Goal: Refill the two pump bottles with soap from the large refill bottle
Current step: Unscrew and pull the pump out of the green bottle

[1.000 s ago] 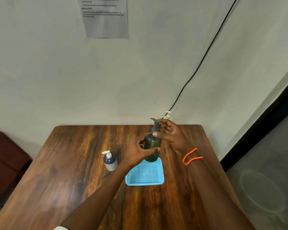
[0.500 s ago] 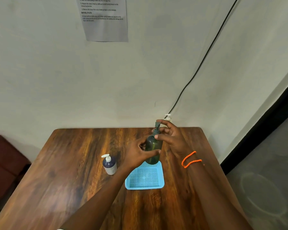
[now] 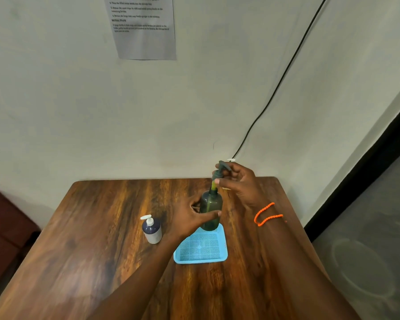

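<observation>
My left hand (image 3: 189, 218) grips the body of a dark green pump bottle (image 3: 210, 210), held upright just above the far edge of a blue tray (image 3: 200, 257). My right hand (image 3: 238, 181) pinches the bottle's dark pump head (image 3: 221, 169), which is lifted off the neck; its yellowish dip tube (image 3: 213, 185) shows between head and neck. A small dark blue pump bottle (image 3: 151, 229) with a white pump stands on the wooden table (image 3: 102, 239) to the left. A white pump top (image 3: 231, 160) of another bottle peeks out behind my right hand.
The blue tray is a perforated plastic basket with nothing in it. A black cable (image 3: 275, 88) runs down the wall to the table's back edge. A printed sheet (image 3: 143, 26) hangs on the wall. A dark red seat (image 3: 2, 227) is left of the table.
My right hand has raised the pump head out of the green bottle's neck, baring the dip tube. My left hand keeps its hold on the bottle.
</observation>
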